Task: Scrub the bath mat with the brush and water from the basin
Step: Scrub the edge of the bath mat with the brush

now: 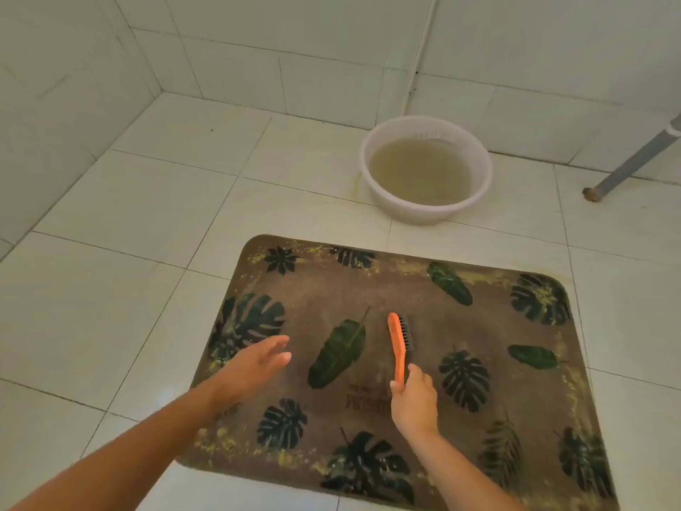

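Observation:
A brown bath mat (490,326) printed with dark green leaves lies flat on the tiled floor, with yellowish grime along its edges. My right hand (414,402) grips the handle of an orange brush (398,346) with black bristles, held over the middle of the mat with its head pointing away from me. My left hand (256,361) hovers open, fingers spread, over the mat's left part. A white basin (427,169) holding cloudy yellowish water stands on the floor beyond the mat's far edge.
White floor tiles (147,215) surround the mat. Tiled walls (258,49) rise behind and to the left, meeting in a corner. A grey metal leg (626,160) slants down to the floor at the far right, near the basin.

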